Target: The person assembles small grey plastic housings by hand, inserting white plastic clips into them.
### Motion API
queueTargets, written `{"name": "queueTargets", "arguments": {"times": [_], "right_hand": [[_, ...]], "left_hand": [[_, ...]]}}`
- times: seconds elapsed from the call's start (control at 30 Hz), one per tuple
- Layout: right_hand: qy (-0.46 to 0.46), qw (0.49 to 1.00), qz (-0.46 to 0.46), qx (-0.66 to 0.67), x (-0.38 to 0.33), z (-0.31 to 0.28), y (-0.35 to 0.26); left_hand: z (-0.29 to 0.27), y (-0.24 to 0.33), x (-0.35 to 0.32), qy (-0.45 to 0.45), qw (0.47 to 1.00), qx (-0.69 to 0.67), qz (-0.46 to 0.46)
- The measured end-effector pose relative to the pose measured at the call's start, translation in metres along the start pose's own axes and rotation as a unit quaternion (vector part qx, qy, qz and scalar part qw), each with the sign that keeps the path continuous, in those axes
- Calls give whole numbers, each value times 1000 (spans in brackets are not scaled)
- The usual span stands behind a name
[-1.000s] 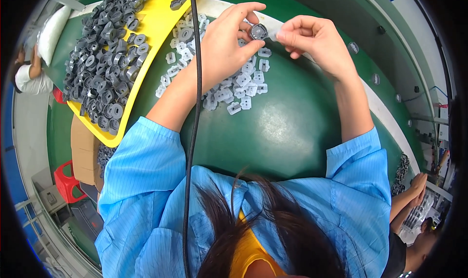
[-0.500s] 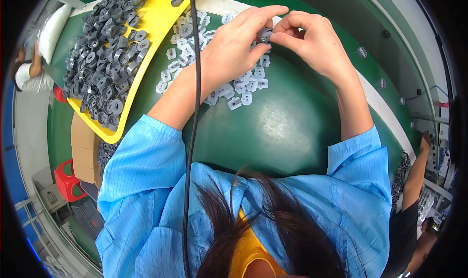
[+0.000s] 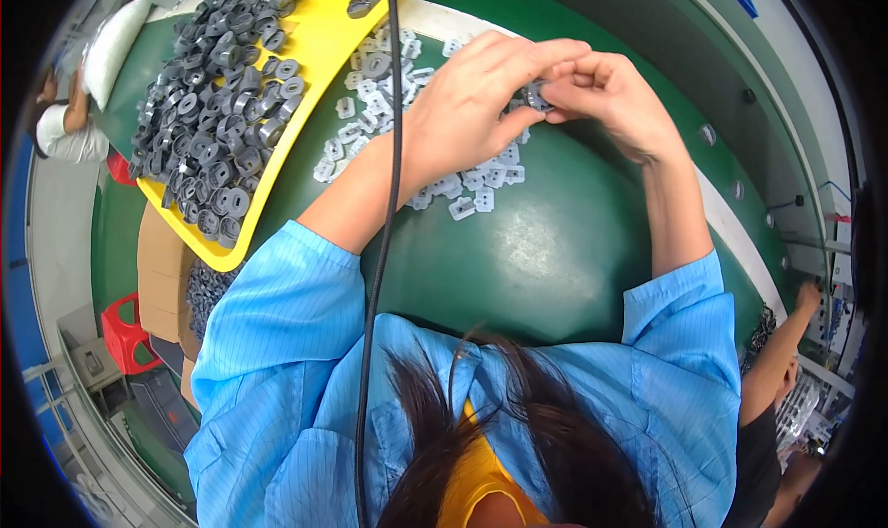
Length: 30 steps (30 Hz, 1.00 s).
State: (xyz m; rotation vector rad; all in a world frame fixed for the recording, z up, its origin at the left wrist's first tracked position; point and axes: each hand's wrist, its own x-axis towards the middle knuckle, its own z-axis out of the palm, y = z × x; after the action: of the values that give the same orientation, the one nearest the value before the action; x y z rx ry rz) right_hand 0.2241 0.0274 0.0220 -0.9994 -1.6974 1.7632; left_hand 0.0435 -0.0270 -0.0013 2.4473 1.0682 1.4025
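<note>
Both my hands meet over the far side of the green table, around one small grey plastic ring part [image 3: 534, 97]. My left hand [image 3: 476, 98] grips it from the left between thumb and fingers. From the right, my right hand [image 3: 606, 98] pinches the same part with thumb and bent fingers, which hide much of it. Under and beside my left hand lies a loose pile of small translucent white plates [image 3: 462, 208] with holes in them. Left of the pile, a yellow tray [image 3: 319, 28] holds a heap of grey round plastic parts [image 3: 208, 144].
A black cable [image 3: 384, 223] hangs across the view in front of my left arm. A cardboard box [image 3: 165, 273] and a red stool [image 3: 125, 334] stand at the left. Other people's arms show at the right [image 3: 777, 352] and far left [image 3: 76, 102]. The green table [image 3: 518, 278] lies before me.
The view has shifted slightly, so tray and pile appear a little further right and lower. My fingers have closed in further around the grey part, which both hands still hold.
</note>
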Motion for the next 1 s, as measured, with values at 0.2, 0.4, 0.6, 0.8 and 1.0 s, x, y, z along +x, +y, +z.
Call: {"name": "queueTargets", "arguments": {"times": [0.2, 0.4, 0.6, 0.8, 1.0], "right_hand": [[23, 997, -29, -70, -5, 5, -2], [-33, 990, -51, 130, 7, -2, 12], [268, 938, -67, -211, 24, -67, 41], [450, 711, -196, -504, 33, -95, 62], [160, 890, -224, -364, 27, -12, 34]], "left_hand": [[-1, -5, -1, -3, 999, -39, -7], [-3, 1, 4, 50, 994, -90, -33], [-74, -62, 12, 46, 932, 253, -256], [-102, -163, -10, -137, 932, 48, -331], [-100, -150, -12, -1, 917, 25, -398]]}}
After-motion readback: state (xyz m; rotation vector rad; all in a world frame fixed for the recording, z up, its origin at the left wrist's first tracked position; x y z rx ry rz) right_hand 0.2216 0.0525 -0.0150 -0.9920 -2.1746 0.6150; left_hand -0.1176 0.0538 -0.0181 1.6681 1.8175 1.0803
